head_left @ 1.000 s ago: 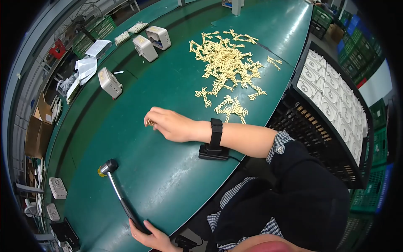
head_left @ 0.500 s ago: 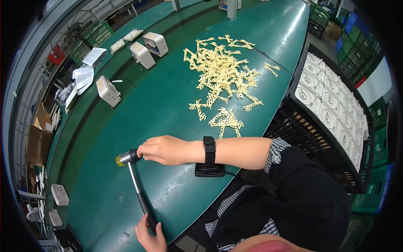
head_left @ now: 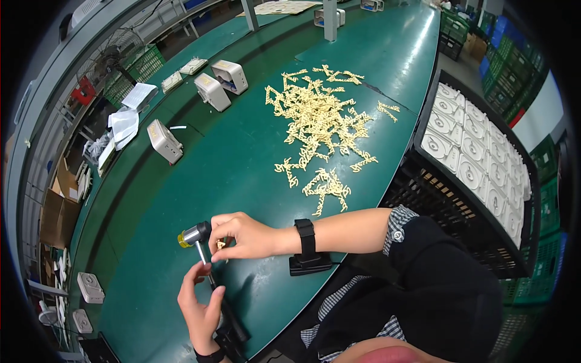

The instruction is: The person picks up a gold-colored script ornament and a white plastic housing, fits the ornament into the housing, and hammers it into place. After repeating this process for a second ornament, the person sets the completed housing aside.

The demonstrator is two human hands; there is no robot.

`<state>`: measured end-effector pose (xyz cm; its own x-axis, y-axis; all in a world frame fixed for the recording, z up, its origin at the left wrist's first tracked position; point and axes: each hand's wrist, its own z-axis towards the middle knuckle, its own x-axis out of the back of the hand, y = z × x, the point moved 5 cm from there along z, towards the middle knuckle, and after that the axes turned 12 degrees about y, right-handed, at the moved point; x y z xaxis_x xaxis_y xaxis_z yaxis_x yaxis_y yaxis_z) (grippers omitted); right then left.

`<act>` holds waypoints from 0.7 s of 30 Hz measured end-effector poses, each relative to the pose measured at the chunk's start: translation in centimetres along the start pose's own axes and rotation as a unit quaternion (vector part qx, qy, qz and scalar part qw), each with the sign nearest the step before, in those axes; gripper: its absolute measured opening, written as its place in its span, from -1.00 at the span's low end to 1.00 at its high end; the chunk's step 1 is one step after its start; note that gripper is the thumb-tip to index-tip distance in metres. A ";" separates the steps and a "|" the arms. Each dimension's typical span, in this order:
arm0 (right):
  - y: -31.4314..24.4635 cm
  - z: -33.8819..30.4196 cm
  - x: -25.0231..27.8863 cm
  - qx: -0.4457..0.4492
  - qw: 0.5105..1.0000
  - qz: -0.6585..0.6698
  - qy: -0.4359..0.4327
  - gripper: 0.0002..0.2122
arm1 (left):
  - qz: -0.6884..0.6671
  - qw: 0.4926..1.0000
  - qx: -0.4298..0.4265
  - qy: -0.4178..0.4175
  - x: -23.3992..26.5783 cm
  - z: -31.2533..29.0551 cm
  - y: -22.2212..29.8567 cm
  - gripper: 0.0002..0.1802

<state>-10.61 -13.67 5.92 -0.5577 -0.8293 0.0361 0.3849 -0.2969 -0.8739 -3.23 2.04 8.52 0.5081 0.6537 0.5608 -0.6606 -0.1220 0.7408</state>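
Note:
My right hand is pinched around a small cream-yellow plastic piece, held just beside the hammer head. A two-faced mallet with one yellow and one black face lies on the green table; its shaft runs back toward me. Over its black handle is my left hand, thumb and fingers apart, with nothing seen between them. Farther off lies a large pile of cream-yellow script-shaped pieces, with a smaller cluster nearer to my right forearm.
A black crate full of white round-faced housings stands to the right of the green table. White box-shaped housings sit along the far left, with papers beyond. A small black device lies under my right wrist.
My left hand has moved forward along the mallet, from the handle's end toward the head. My right hand has turned, and the pinched yellow piece now shows. The view has shifted slightly.

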 end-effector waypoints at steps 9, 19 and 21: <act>-0.1 -1.4 -2.3 -0.072 0.989 0.110 -0.071 -0.90 | -0.136 0.985 0.098 -0.046 -0.4 -1.2 -2.8 -0.50; 0.2 -1.4 -2.5 -0.080 0.981 0.110 -0.138 -0.93 | -0.065 0.995 0.078 -0.023 0.2 -1.7 -2.6 -0.85; 0.2 -1.3 -2.4 -0.080 0.980 0.109 -0.145 -0.91 | -0.102 0.988 0.116 -0.001 0.5 -1.5 -2.4 -0.87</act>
<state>-10.12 -11.14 5.03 -0.2335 -0.9713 -0.0447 0.3395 -0.0383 -0.9398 -2.25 3.73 6.48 0.6197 0.6805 0.3910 -0.3994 -0.1553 0.9035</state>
